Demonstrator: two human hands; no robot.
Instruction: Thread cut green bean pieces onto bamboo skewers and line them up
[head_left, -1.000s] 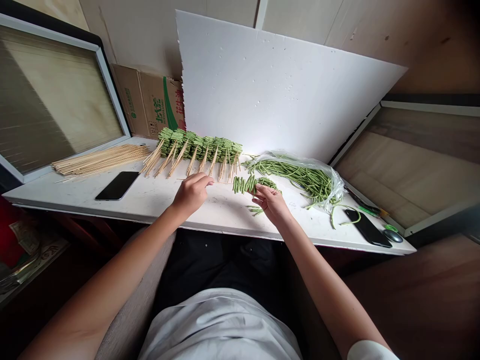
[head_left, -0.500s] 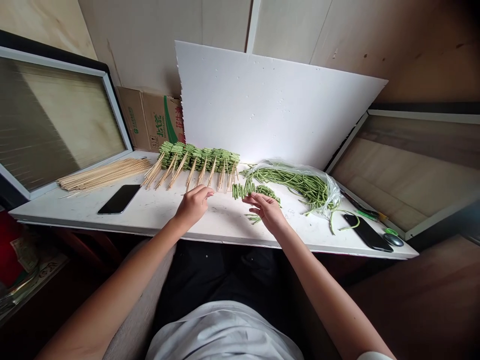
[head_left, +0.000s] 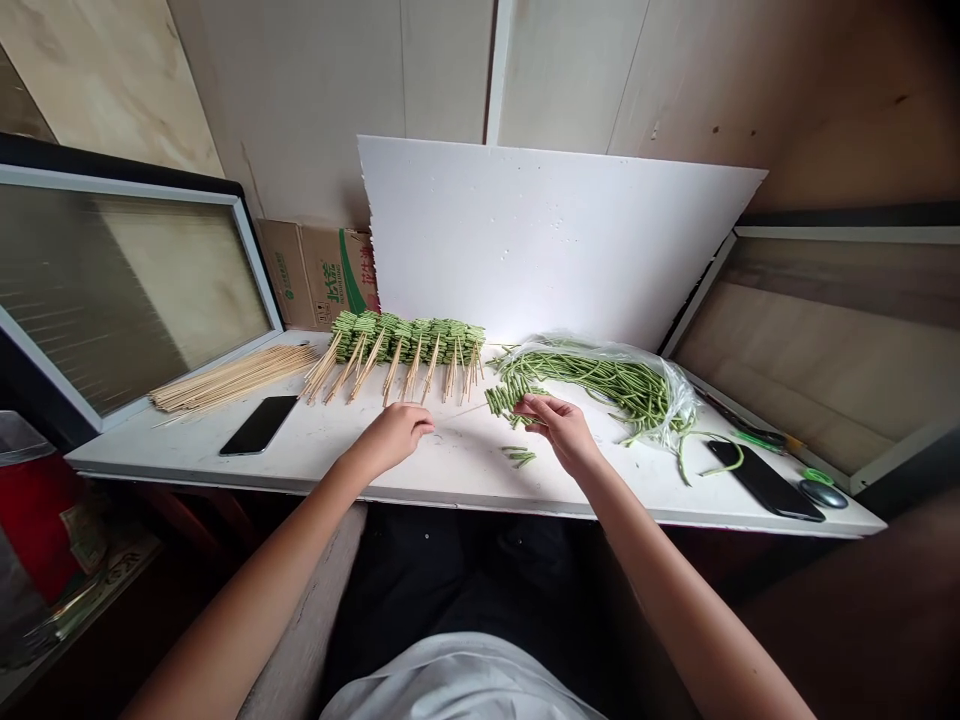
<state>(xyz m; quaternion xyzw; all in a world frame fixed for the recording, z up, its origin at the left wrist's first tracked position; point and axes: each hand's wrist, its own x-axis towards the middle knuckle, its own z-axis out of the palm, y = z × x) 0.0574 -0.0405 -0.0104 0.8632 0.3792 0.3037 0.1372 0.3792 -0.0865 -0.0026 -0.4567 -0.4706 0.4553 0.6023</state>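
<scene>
My left hand is closed in a pinch on the end of a thin wooden skewer, which runs to the right. On its far end sits a row of short green bean pieces, side by side across the stick. My right hand pinches the right end of that row between thumb and fingers, which partly hide it. Loose cut bean pieces lie on the white table below the right hand. More cut pieces behind that hand are mostly hidden.
Finished bean skewers are stacked at the back, sticks forward. Bare skewers and a phone lie left. Long beans fill a clear plastic bag at right, near another phone and scissors. A white board stands behind.
The view has tilted and shifted slightly. The bean row now slants in my right hand, and the skewer shows between both hands. My left hand stays pinched.
</scene>
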